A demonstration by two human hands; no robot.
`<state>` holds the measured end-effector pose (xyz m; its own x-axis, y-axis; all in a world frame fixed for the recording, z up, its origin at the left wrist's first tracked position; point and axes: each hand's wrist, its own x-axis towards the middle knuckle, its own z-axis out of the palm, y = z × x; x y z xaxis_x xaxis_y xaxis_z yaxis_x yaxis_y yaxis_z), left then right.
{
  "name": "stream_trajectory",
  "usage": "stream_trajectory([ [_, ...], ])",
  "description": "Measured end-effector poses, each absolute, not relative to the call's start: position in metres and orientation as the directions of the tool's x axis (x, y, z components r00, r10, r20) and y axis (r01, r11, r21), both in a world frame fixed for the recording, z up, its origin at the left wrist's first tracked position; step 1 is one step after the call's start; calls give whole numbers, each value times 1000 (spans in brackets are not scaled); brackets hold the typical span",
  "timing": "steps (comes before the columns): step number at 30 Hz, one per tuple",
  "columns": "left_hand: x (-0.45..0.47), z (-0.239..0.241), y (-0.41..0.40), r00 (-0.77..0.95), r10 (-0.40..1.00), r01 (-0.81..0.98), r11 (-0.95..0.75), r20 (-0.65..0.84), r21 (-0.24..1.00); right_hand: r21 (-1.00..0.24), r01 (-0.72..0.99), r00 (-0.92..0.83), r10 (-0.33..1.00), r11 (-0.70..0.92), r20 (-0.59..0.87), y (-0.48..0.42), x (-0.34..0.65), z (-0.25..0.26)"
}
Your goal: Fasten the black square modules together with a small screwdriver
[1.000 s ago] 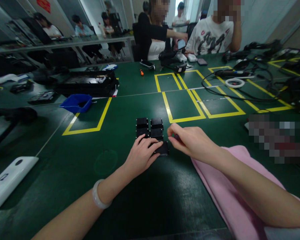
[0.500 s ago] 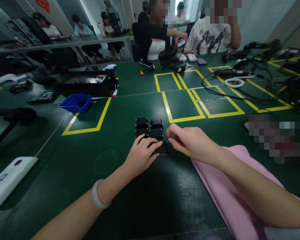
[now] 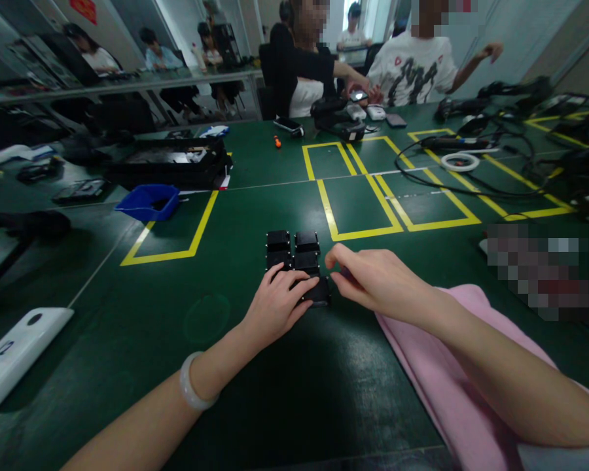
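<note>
Small black box-shaped blocks with shiny silver dots at their corners, perhaps servo motors, stand in two close columns on the green table. The far pair is a left block point(image 3: 277, 240) and a right block point(image 3: 307, 241). My left hand point(image 3: 277, 304) lies over the near end of the group, fingers spread. Its index finger and thumb touch the near right block point(image 3: 319, 292); whatever is under the palm is hidden. Just right of the blocks, my right hand point(image 3: 368, 278) is curled, its thumb and index tips slightly apart. Something dark shows inside the curl, too shaded to identify.
A pink cloth point(image 3: 422, 353) lies under my right forearm. A blue tray point(image 3: 150, 201) and a white device point(image 3: 19, 356) are at left. Yellow tape frames point(image 3: 368, 233) mark the table. Black cables point(image 3: 471, 186) are coiled at right. Other people point(image 3: 412, 72) sit across.
My hands and the black blocks stay practically still. Across the table, one person's raised arm has swung outward, and another person's hands with a phone-like device have moved slightly.
</note>
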<state>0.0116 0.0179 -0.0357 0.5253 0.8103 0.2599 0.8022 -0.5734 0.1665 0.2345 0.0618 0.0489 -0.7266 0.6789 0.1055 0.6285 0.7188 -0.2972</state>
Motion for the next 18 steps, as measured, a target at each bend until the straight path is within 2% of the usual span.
stream_trajectory([
  [5, 12, -36, 18, 526, 811, 803, -573, 258, 165, -212, 637, -742, 664, 741, 91, 61, 234, 50],
  [10, 12, -36, 18, 525, 812, 804, -572, 257, 163, -249, 629, -740, 665, 736, 96, 61, 235, 49],
  [18, 12, -35, 18, 520, 815, 804, -568, 254, 176, -221, 633, -740, 664, 742, 108, 62, 233, 47],
])
